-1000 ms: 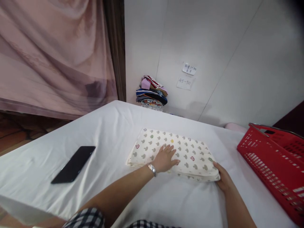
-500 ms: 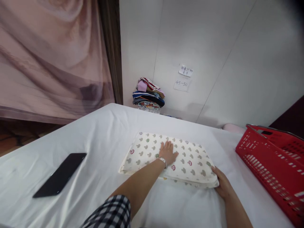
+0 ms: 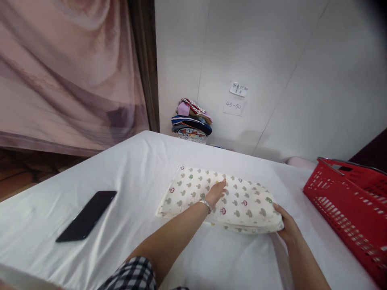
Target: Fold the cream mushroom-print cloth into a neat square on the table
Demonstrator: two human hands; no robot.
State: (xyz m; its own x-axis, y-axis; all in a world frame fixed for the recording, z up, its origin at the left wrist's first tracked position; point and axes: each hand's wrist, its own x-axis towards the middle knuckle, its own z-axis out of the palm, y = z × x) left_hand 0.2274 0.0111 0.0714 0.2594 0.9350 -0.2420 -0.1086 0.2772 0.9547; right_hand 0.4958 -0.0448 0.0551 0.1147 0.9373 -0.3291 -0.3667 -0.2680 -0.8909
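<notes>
A folded cream cloth (image 3: pixel 187 197) printed with grey, red and green mushrooms lies flat in a long rectangle on the white-covered surface. My left hand (image 3: pixel 215 193), wearing a bracelet, is over its middle, turned on its edge with the fingers stretched out. Whether it still presses on the fabric I cannot tell. At the cloth's near right corner, my right hand (image 3: pixel 287 226) grips the layers, thumb on top and fingers underneath. That corner is slightly raised from the sheet.
A black phone (image 3: pixel 87 215) lies on the white sheet (image 3: pixel 127 177) to the left. On the right stands a red plastic basket (image 3: pixel 341 209). Folded clothes (image 3: pixel 192 121) are piled by the wall beyond the far edge, and a pink curtain (image 3: pixel 69 72) hangs at left.
My left hand has turned from palm-down with spread fingers onto its edge. The right hand keeps the corner, which has lifted a little. The view has shifted slightly.
</notes>
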